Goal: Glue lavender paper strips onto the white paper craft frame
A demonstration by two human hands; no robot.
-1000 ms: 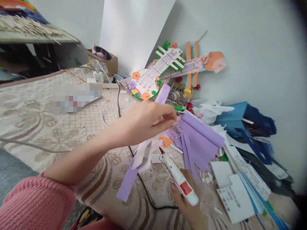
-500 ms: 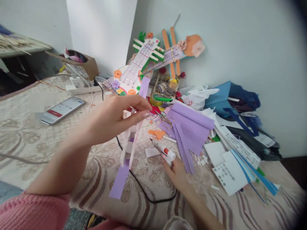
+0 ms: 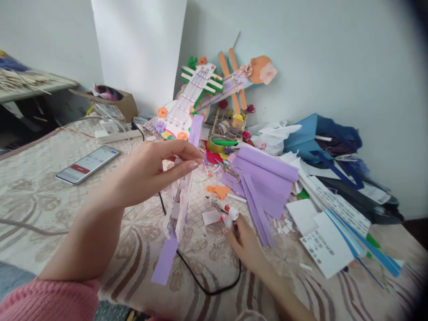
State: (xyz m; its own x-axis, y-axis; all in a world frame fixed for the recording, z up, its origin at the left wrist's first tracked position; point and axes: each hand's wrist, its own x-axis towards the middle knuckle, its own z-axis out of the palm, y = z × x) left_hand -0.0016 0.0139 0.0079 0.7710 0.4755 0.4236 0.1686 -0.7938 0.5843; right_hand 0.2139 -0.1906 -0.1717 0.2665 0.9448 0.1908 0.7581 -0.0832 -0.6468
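In the head view, the left hand (image 3: 147, 171) is over a white strip-built piece (image 3: 182, 211), which shows below its fingers; a purple strip (image 3: 165, 263) emerges on both sides. Thumb and forefinger nearly meet; whether hidden fingers grip the piece, I cannot tell. The right hand (image 3: 245, 243) grasps a glue gun (image 3: 227, 209), nozzle near the piece.

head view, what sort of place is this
Probably an indoor craft workspace: the right hand holds what looks like a glue gun, with scissors and purple paper on the table.
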